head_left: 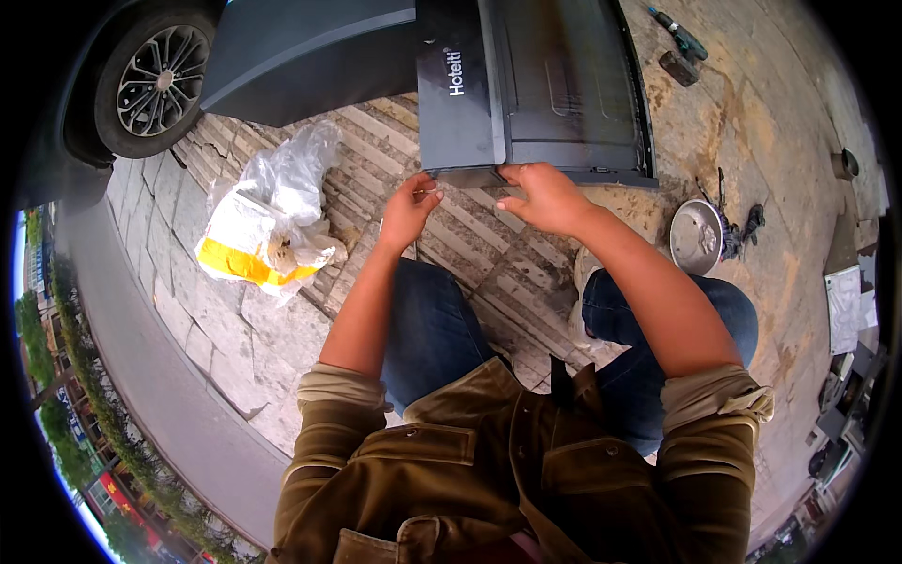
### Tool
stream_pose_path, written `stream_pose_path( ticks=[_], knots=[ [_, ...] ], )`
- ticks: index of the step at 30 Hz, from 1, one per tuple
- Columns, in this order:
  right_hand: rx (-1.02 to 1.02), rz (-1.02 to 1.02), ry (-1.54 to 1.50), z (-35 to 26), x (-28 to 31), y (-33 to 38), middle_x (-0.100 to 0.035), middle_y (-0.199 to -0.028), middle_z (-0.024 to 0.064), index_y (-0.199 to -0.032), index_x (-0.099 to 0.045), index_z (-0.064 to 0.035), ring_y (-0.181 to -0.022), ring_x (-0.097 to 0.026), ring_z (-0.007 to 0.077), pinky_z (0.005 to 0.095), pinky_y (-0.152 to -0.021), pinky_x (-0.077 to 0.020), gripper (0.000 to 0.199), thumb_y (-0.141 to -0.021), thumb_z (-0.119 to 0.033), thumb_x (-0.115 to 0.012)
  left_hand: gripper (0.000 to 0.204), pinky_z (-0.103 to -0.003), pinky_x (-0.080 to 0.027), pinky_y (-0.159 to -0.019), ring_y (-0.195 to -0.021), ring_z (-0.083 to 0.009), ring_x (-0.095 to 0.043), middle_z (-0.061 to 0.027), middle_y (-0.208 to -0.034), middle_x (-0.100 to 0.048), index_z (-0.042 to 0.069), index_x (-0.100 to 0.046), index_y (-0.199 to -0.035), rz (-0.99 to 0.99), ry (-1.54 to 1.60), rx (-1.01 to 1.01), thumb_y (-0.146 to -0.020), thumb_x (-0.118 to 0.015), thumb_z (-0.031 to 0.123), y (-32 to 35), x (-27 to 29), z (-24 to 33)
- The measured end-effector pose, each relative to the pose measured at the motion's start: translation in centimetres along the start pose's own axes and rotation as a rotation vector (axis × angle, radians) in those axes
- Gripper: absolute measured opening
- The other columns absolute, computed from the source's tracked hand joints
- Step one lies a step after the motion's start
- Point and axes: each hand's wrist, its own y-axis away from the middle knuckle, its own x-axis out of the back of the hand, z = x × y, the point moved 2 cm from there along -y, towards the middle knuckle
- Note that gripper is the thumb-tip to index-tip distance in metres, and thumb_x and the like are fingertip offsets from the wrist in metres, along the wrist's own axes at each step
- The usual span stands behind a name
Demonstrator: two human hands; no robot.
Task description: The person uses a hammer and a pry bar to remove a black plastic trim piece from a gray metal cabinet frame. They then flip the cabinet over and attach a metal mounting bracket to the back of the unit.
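A dark grey metal appliance (573,103), shaped like a range hood, lies on the paving in front of me. Its glossy black front panel (456,113) ends in a narrow lower edge between my hands. At the left corner of that edge is my left hand (408,214), its fingers curled and thumb close to the fingertips; whether anything small is in them I cannot make out. My right hand (548,197) touches the right end of the same edge with its fingers, the thumb held apart below.
Crumpled plastic bags (268,216), white and yellow, lie to the left. A cordless drill (678,36) rests at far right, above a metal bowl (696,235) beside dark, tangled scraps (750,226). Another dark panel (310,56) and a car wheel (160,80) stand at far left.
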Motion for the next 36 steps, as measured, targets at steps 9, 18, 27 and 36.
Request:
stream_pose_path(
  ticks=[9, 18, 27, 36],
  knots=[
    [0.014, -0.185, 0.281, 0.7, 8.2, 7.3, -0.061, -0.11, 0.0222, -0.118, -0.057, 0.0028, -0.103, -0.057, 0.0377, 0.041, -0.089, -0.0458, 0.046, -0.08, -0.022, -0.067, 0.052, -0.044, -0.047, -0.086, -0.099, -0.0391, -0.06, -0.0259, -0.101, -0.063, -0.001, -0.059, -0.109, -0.191, -0.674, 0.297, -0.074, -0.067, 0.036, -3.0, -0.6, -11.0],
    [0.014, -0.242, 0.23, 2.5, 6.3, 8.6, -0.062, -0.105, 0.0221, -0.119, -0.056, -0.0004, -0.1, -0.058, 0.0376, 0.0427, -0.087, -0.0463, 0.044, -0.082, -0.023, -0.066, 0.051, -0.041, -0.047, -0.087, -0.101, -0.0354, -0.06, -0.0182, -0.106, -0.064, 0.004, -0.057, -0.117, -0.06, -0.485, 0.207, -0.076, -0.067, 0.034, -2.4, -1.6, -10.5],
    [0.073, -0.146, 0.191, 2.0, 6.1, 6.0, -0.058, -0.116, 0.0237, -0.123, -0.052, 0.0043, -0.107, -0.055, 0.0382, 0.0413, -0.092, -0.0443, 0.052, -0.083, -0.025, -0.065, 0.054, -0.039, -0.048, -0.086, -0.104, -0.0287, -0.061, -0.0159, -0.113, -0.062, 0.003, -0.051, -0.125, 0.029, -0.295, 0.19, -0.079, -0.068, 0.026, -1.0, -0.4, -8.2],
    [0.207, 0.331, -0.107, 4.1, -1.2, -2.5, -0.044, -0.137, 0.0184, -0.132, -0.043, 0.0006, -0.122, -0.047, 0.0343, 0.0379, -0.101, -0.0405, 0.063, -0.083, -0.03, -0.066, 0.075, -0.039, -0.028, -0.107, -0.134, -0.0272, -0.033, -0.0148, -0.147, -0.03, 0.0, -0.022, -0.144, 0.146, 0.427, -0.385, -0.088, -0.061, 0.029, 1.8, 1.7, 10.8]
  ],
)
